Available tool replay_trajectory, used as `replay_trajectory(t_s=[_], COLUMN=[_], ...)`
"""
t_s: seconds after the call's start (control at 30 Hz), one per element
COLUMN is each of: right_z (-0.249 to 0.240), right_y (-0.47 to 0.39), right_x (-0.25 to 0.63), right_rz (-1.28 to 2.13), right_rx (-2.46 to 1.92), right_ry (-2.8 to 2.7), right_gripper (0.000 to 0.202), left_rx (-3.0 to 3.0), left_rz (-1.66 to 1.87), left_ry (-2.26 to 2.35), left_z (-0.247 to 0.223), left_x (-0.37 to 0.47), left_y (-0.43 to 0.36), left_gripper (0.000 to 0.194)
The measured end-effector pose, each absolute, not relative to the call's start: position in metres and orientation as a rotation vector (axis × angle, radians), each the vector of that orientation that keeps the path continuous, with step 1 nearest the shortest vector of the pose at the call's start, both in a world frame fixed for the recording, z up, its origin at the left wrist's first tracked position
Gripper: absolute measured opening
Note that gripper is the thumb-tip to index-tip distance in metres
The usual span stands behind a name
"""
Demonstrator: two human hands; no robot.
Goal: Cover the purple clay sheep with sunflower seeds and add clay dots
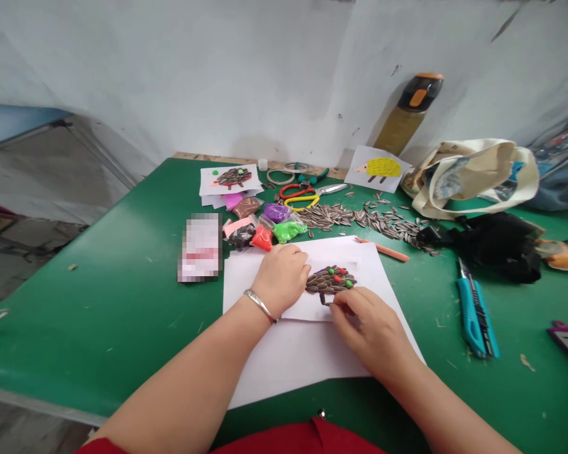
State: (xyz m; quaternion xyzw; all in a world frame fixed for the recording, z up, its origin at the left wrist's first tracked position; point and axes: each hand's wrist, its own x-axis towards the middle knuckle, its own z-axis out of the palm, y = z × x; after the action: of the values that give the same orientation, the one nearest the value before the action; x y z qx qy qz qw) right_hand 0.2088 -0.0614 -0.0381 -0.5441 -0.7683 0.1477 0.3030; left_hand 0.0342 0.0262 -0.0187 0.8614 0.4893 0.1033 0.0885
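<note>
A small white card (303, 309) lies on a larger white sheet (284, 359). It carries a hedgehog-like shape of striped sunflower seeds (324, 282) dotted with red and green clay balls. My left hand (281, 280), fingers curled together, presses on the card's left side and covers part of it. Below the seeds, the thumb and forefinger of my right hand (366, 325) pinch the end of a short black clay strip (323, 299) on the card. The fingertips partly hide that end.
Bags of coloured clay (288, 231), scissors (303, 197), pliers (312, 178) and loose sunflower seeds (326, 216) lie beyond the sheet. A blue utility knife (476, 315) is at right, near a cloth bag (473, 176). A bottle (409, 113) and hedgehog cards (378, 169) stand near the wall.
</note>
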Motion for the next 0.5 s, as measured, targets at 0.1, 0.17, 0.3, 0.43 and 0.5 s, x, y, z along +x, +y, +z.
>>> replay_trajectory(t_s=[0.1,0.17,0.3,0.43,0.5], right_z=[-0.0369,-0.0367,-0.0368,-0.0357,-0.0352], right_y=[-0.0617,-0.0615,-0.0605,-0.0597,-0.0596], right_x=[0.2085,0.2084,0.2095,0.2108,0.2107], right_rz=[0.4,0.401,0.374,0.348,0.353], right_rx=[-1.441,-1.439,-1.473,-1.501,-1.496], right_ry=[-2.033,-2.03,-2.014,-1.987,-1.982], right_gripper=[0.011,0.011,0.012,0.013,0.012], left_rx=[2.569,2.57,2.565,2.558,2.558], left_rz=[0.309,0.309,0.307,0.304,0.312], left_ry=[1.454,1.448,1.446,1.452,1.452], left_z=[-0.0186,-0.0187,-0.0186,-0.0189,-0.0195], left_x=[0.0343,0.0341,0.0334,0.0332,0.0334], left_y=[0.0264,0.0266,0.0265,0.0262,0.026], left_gripper=[0.023,0.023,0.023,0.023,0.023])
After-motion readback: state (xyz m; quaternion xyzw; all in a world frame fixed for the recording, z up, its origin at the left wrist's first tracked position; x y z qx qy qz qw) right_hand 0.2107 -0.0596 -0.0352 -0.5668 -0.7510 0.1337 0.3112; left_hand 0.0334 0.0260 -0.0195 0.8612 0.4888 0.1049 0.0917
